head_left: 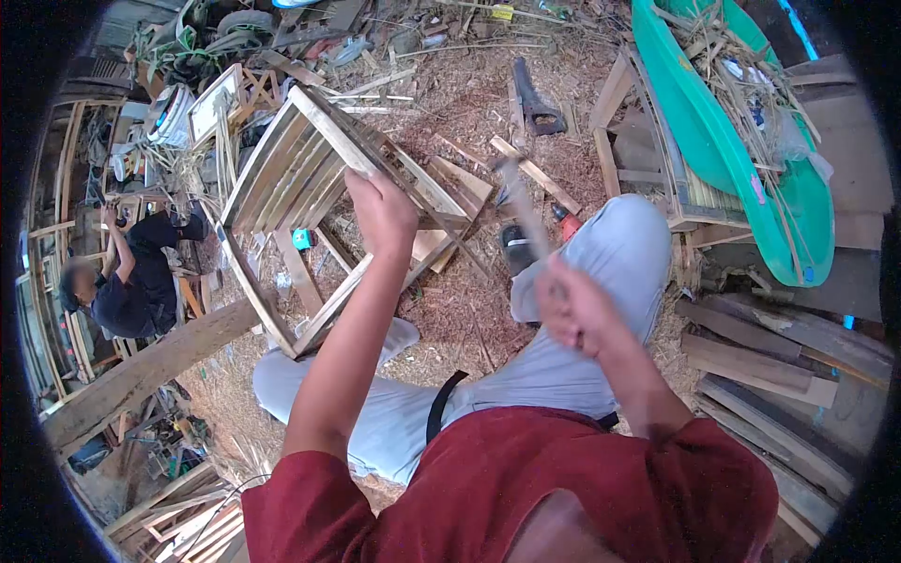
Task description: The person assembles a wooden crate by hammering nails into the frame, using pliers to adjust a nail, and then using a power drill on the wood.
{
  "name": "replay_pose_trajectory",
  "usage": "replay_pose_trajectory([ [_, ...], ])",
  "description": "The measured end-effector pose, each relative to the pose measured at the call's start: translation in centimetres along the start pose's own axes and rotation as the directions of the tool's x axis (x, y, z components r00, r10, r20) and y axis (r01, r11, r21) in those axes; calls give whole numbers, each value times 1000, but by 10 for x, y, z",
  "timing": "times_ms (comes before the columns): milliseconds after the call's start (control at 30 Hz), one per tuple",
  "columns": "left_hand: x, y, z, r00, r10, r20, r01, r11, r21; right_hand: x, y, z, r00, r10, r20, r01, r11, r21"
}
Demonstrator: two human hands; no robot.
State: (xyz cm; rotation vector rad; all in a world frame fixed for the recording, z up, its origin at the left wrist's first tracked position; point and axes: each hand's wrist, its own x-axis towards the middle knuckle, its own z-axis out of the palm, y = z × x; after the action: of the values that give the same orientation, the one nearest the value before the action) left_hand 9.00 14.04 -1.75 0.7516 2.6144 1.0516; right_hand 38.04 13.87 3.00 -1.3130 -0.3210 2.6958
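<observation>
My left hand (383, 208) is closed on the edge of a slatted wooden chair frame (305, 174), which is tilted in front of me with one part resting by my left leg. In my right hand (574, 308) is a hammer (527, 208), its handle wrapped by my fingers and smeared by motion. The hammer's head points up and away from me, to the right of the frame and apart from it. Slats run across the frame's inside. The tips of my left fingers are partly hidden behind the wood.
A handsaw (537, 101) lies on the shaving-covered ground ahead. A red-tipped tool (567, 221) is by my right knee. At the right are a green plastic slide-like piece (694, 141) and stacked planks (751, 361). Another person (145, 267) works at the left, beyond a thick beam (155, 371).
</observation>
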Motion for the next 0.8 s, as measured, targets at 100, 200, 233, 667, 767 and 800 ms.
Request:
replay_pose_trajectory([
  [100,-7,8,4,1000,-2,-3,2,1000,-10,11,-19,7,798,-529,-288,575,812,103],
  [200,-9,11,-1,1000,-15,-7,16,999,29,12,13,32,999,34,-12,-35,992,-119],
  [233,-6,2,1,1000,11,-15,-10,999,38,11,18,34,968,246,42,-231,947,-222],
  [667,-5,0,-1,998,-56,9,55,996,75,6,-17,18,1000,9,9,-8,990,-140],
  [767,-14,13,0,999,-50,2,49,997,57,23,-13,14,859,-443,-258,472,879,62],
  [800,-15,11,1,1000,-30,1,30,999,45,22,0,25,964,-235,-120,234,972,-26],
])
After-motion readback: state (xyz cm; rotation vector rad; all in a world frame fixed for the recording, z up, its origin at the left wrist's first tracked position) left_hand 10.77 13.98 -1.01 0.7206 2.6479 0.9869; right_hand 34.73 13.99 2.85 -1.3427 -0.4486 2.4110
